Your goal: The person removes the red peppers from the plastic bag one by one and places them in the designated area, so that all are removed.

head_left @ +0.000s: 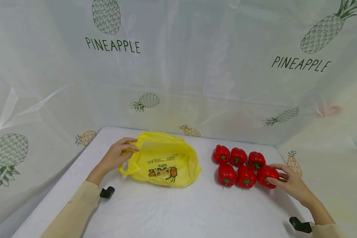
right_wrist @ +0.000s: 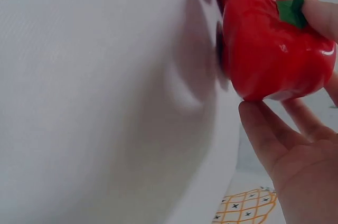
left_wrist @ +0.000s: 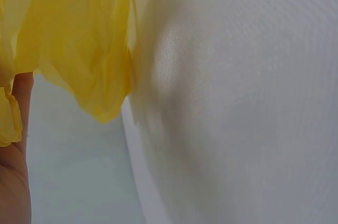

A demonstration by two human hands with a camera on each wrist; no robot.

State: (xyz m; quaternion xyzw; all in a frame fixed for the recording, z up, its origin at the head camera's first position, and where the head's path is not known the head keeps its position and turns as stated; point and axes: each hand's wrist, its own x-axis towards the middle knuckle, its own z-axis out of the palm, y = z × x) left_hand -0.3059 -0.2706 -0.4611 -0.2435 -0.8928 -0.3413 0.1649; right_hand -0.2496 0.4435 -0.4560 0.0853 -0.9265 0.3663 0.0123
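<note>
A yellow plastic bag (head_left: 166,162) lies on the table with its mouth spread towards the head camera. My left hand (head_left: 117,154) grips its left rim near the handle loop, and in the left wrist view the thin yellow plastic (left_wrist: 79,39) hangs beside the fingers. On the right, several red bell peppers with green stems stand in two rows. My right hand (head_left: 293,185) holds the front right bell pepper (head_left: 265,175). In the right wrist view, the thumb presses by the stem of this pepper (right_wrist: 264,49) and the fingers reach round its side.
The other peppers, such as the front left one (head_left: 226,173) and the back middle one (head_left: 238,156), stand close together. A white table (head_left: 172,211) lies under everything. Pale sheeting with pineapple prints (head_left: 196,66) hangs behind and at both sides. Each wrist carries a black camera mount (head_left: 107,192).
</note>
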